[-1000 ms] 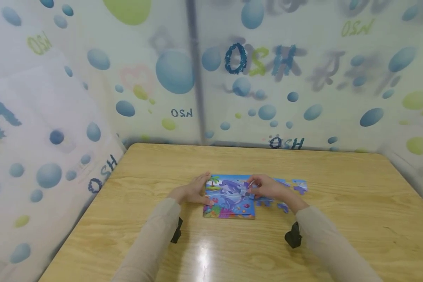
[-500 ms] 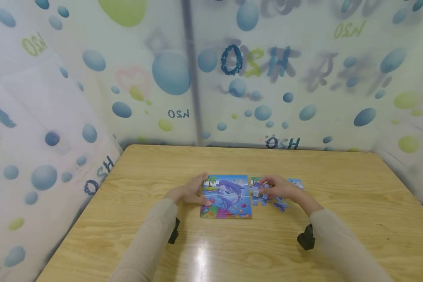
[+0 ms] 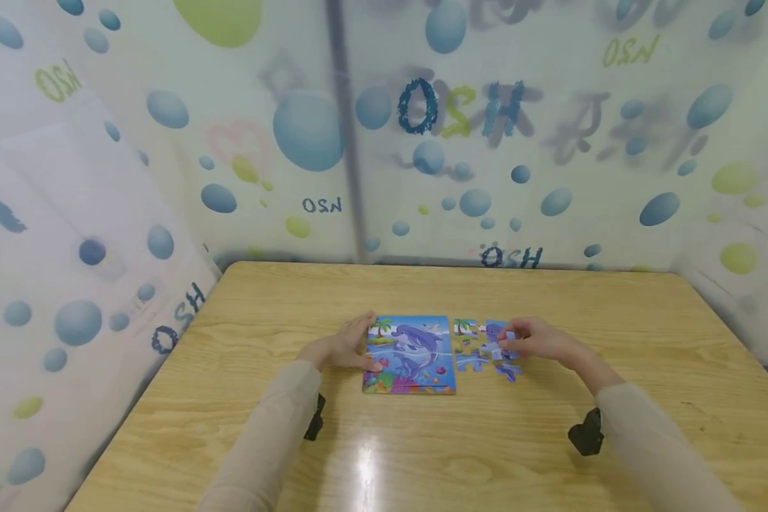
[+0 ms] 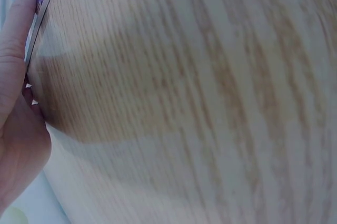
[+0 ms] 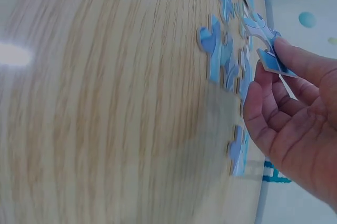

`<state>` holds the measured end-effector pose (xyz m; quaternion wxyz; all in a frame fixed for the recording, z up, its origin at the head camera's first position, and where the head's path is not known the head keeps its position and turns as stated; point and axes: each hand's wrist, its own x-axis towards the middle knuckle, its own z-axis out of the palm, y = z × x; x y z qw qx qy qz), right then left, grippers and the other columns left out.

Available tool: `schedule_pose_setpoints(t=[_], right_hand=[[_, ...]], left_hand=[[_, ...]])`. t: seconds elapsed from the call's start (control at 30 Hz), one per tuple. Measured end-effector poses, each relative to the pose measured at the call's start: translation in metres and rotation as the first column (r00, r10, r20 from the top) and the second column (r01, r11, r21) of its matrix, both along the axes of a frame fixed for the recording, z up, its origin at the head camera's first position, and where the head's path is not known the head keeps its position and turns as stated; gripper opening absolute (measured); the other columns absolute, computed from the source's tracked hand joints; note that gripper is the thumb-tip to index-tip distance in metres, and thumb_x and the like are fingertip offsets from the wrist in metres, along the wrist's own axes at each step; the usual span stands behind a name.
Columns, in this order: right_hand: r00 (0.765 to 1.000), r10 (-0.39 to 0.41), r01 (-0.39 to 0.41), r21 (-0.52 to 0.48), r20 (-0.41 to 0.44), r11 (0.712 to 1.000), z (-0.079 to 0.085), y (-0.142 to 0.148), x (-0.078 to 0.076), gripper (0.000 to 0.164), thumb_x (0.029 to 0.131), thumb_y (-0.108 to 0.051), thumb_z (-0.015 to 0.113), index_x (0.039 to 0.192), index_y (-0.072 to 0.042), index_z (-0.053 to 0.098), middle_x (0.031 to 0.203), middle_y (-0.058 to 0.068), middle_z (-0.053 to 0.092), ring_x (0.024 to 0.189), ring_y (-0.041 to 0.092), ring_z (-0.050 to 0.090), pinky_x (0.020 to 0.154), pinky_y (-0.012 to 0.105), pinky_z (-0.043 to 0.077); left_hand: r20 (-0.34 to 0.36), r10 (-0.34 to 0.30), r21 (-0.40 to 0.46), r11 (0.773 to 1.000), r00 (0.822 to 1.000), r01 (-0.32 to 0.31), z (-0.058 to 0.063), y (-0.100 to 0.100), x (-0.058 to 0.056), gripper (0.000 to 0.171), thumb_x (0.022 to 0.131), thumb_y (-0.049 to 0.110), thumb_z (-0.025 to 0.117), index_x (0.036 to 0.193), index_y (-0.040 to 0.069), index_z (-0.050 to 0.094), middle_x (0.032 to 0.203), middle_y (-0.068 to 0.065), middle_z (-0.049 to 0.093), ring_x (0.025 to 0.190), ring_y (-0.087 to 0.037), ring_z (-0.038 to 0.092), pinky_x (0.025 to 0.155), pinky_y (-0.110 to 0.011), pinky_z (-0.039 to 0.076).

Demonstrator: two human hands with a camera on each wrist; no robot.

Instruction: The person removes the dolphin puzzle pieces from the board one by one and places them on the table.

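Observation:
A square dolphin puzzle board (image 3: 416, 345) lies flat on the table. My left hand (image 3: 342, 348) rests along its left side, fingers near the far corner and thumb on the picture. In the left wrist view the straight thumb (image 4: 16, 34) lies along the board's edge. Just right of the board, several loose puzzle pieces (image 3: 470, 361) form a rough patch. Above their right part my right hand (image 3: 540, 341) pinches a blue puzzle piece (image 5: 273, 61) between thumb and fingers, tilted and off the table in the right wrist view. The hand partly covers the pieces below.
One separate puzzle piece (image 5: 238, 151) lies apart from the patch in the right wrist view. Wooden table (image 3: 384, 455) surrounds the puzzle. A patterned curtain (image 3: 307, 128) stands behind the far table edge and along the left. A dark wrist mount (image 3: 587, 432) hangs below the right sleeve.
My right hand has moved right, from over the board to above the loose pieces, still pinching a piece. The left hand stays on the board. The head view has shifted slightly.

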<state>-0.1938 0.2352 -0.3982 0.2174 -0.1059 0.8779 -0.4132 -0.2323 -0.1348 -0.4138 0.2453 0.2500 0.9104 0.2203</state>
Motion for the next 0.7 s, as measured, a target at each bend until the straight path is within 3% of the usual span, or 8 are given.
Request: schedule_pose_setpoints(t=[0.27,0.5,0.7], right_hand=[[0.999,-0.014,0.013,0.016,0.032,1.000,0.005,0.023,0.005,0.037,0.090,-0.027,0.057,0.110,0.004,0.055,0.091,0.005,0.061,0.080,0.011,0.052,0.072,0.030,0.051],[0.999,-0.016,0.014,0.062,0.040,0.998,0.006,0.040,0.008,0.034,0.088,-0.025,0.061,0.103,0.005,0.059,0.073,-0.005,0.056,0.066,0.007,0.045,0.062,0.024,0.044],[0.998,-0.050,0.045,0.101,0.048,0.994,0.000,0.051,0.016,0.043,0.086,-0.027,0.062,0.113,0.006,0.056,0.090,0.005,0.060,0.076,0.012,0.049,0.065,0.026,0.047]], left_hand=[[0.002,0.015,0.011,1.000,1.000,-0.015,0.001,-0.001,-0.002,0.099,0.078,0.038,0.069,0.147,0.005,0.007,0.155,-0.013,-0.002,0.142,-0.033,0.000,0.116,-0.048,0.007],[0.024,0.024,0.003,1.000,0.999,-0.024,0.002,-0.002,-0.001,0.100,0.078,0.038,0.069,0.147,0.006,0.005,0.155,-0.011,-0.003,0.142,-0.031,-0.002,0.116,-0.048,0.006],[0.011,0.010,0.016,1.000,1.000,-0.010,-0.001,-0.001,-0.002,0.099,0.078,0.039,0.069,0.147,0.005,0.006,0.155,-0.013,-0.003,0.142,-0.033,-0.001,0.116,-0.048,0.007]])
